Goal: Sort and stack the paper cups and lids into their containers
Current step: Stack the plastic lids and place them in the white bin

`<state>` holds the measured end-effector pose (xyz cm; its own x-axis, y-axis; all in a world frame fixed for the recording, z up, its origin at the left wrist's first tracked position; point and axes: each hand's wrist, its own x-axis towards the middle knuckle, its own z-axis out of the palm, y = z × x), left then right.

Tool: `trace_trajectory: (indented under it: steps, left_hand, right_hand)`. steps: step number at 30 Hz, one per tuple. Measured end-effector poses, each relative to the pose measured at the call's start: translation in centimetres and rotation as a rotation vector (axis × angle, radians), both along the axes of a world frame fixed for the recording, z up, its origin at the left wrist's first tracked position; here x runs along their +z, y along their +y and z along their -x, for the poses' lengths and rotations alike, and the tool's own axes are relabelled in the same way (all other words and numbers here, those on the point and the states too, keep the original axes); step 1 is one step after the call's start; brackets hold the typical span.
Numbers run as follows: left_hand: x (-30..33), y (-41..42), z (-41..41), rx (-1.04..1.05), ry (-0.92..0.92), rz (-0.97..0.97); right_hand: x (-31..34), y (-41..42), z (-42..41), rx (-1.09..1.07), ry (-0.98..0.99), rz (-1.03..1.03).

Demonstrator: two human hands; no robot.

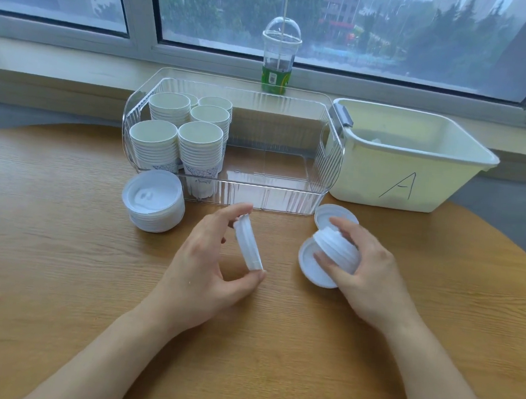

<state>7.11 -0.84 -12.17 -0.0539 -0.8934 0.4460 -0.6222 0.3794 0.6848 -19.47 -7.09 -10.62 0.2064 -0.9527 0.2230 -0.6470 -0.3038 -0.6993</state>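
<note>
You are in the lid-gathering step, by the look of it: the paper cups [178, 134] already stand nested in several stacks at the left end of the clear ribbed bin [255, 195], while the lids are not yet in any container. Your left hand [209, 258] holds a small nested stack of white lids [248, 245] on edge above the surface [59, 261], thumb at its lower end and the fingers [238, 210] curled over its upper end, spread just wide enough to span the stack. Your right hand [363, 268] grips a second clump of lids [335, 247] from above, fingers curled round its rim; it sits over a loose lid [310, 267] lying flat, and another loose lid [325, 214] lies just behind, near the bin's front corner. A taller finished pile of lids [153, 202] rests on the surface just in front of the cups, outside the bin. The white tub marked A [401, 167] stands to the right, touching the bin; little of its contents shows. Next you probably need to marry the two handfuls, facing the same way so they nest, then pick up the two flat ones. Which container takes lids is not evident; the free right half of the bin seems likely.
</note>
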Motion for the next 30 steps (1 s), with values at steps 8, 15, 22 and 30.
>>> trace_trajectory:
  steps: [8, 15, 22, 30]
  left_hand:
    - [0.2, -0.1, 0.2, -0.033, 0.011, 0.033]
    - [0.2, -0.1, 0.3, -0.044, 0.013, 0.036]
    - [0.3, -0.1, 0.3, -0.059, 0.013, 0.029]
    - [0.3, 0.1, 0.3, -0.064, 0.02, 0.016]
  right_hand:
    - [-0.1, 0.3, -0.8, 0.022, -0.249, 0.194]
    - [0.5, 0.8, -1.1, -0.048, -0.391, 0.06]
    - [0.0, 0.7, -0.9, 0.059, -0.017, -0.032]
    - [-0.3, 0.8, -1.0, 0.147, 0.132, 0.021]
